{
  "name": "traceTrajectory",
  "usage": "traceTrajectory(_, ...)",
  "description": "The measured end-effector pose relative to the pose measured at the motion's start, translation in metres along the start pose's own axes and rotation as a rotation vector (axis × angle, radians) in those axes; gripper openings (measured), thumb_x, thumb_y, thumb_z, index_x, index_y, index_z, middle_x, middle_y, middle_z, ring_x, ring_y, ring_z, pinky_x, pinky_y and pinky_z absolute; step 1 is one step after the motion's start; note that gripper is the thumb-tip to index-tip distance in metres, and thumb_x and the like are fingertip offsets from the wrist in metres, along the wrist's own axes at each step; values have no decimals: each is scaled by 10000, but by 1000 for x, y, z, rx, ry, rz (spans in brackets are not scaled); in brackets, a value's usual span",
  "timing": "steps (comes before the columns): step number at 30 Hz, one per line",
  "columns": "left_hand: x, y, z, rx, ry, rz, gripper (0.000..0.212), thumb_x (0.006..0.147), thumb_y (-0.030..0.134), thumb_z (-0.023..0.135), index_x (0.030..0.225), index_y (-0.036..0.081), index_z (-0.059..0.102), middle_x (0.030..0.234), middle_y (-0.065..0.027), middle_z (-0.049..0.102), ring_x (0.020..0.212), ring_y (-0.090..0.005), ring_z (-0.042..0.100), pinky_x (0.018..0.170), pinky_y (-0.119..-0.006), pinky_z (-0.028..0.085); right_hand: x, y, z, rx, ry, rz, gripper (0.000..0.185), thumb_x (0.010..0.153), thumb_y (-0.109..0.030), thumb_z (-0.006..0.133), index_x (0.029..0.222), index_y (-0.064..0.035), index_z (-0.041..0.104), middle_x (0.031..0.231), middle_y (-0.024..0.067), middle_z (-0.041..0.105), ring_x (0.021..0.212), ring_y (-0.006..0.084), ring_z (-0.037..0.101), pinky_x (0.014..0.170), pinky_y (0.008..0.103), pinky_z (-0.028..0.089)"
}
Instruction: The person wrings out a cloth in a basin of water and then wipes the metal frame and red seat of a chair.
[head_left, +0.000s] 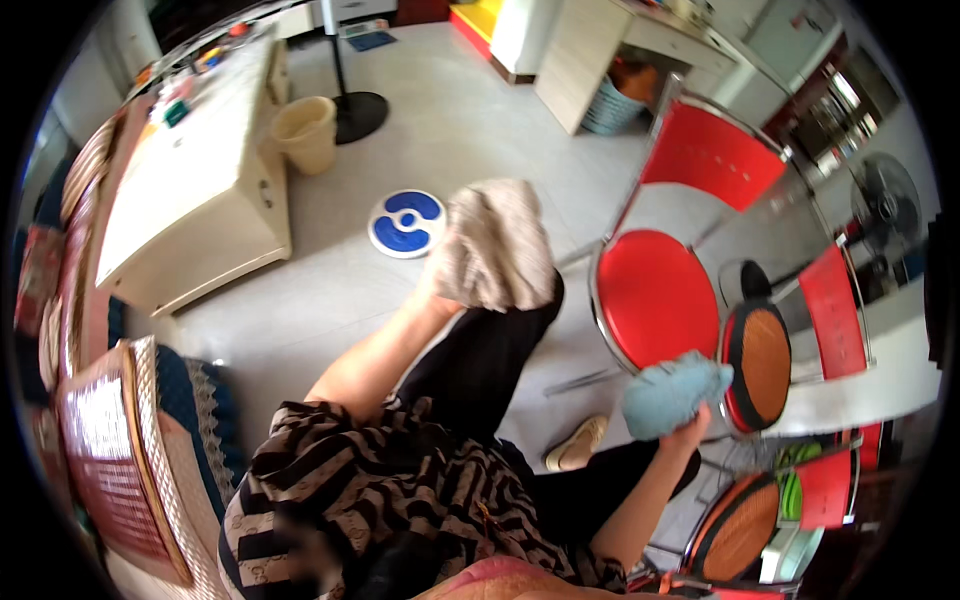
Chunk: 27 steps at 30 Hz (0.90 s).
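My left hand is shut on a bunched beige cloth, held above my knee in black trousers. The cloth covers most of the fingers. On the other side, my right hand grips a light blue cloth, bunched up near the front edge of a red round-seated chair. The two hands are well apart, each with its own cloth. Beyond the beige cloth, a blue and white round disc lies on the grey tiled floor.
A long white cabinet with small items on top stands at left, beside a cream bin and a round black stand base. More red chairs, one with a brown seat pad, and a fan are at right. A woven armrest is lower left.
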<state>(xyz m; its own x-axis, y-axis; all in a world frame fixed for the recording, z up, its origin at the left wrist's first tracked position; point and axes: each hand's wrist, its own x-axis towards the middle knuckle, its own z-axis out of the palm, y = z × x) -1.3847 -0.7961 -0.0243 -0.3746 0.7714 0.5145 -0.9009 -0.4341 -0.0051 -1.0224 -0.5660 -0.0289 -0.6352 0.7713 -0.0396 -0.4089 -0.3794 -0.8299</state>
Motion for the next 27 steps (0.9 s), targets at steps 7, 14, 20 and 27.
traceTrajectory(7, -3, 19, -14, 168, 454, 43, 412, 922, 299, 490, 1242, 45, 439, 1209, -188, 511, 1051, -291, 560, 901, -428, 483, 0, 6, -1, -91, 61, -25, 726, 738, -340, 564, 1357, -49, 321, 1338, 167, 415, 1221, 344, 425, 1016, 489, 347)
traceTrajectory(14, -12, 52, -31, 737, 670, 47, 384, 814, 138, 622, 1126, 38, 420, 809, -107, 569, 616, -189, 605, 486, -304, 537, -14, 7, -1, -139, 81, -69, 706, 778, -362, 539, 1367, -43, 315, 1332, 156, 432, 1225, 332, 422, 1012, 485, 349)
traceTrajectory(20, -24, 92, -53, 808, 738, 54, 333, 804, 12, 596, 1126, 15, 510, 962, -69, 614, 833, -164, 620, 734, -314, 530, -11, 14, -3, -81, 137, -49, 668, 782, -340, 553, 1346, -48, 347, 1316, 142, 442, 1209, 320, 431, 1012, 472, 340)
traceTrajectory(27, -39, 217, -23, 1428, 960, 309, 429, 732, 8, 647, 1136, 5, 502, 972, -80, 607, 839, -174, 608, 736, -308, 516, 3, 35, 9, -92, 145, -34, 632, 794, -325, 558, 1326, -39, 373, 1319, 143, 437, 1205, 308, 431, 1012, 459, 336)
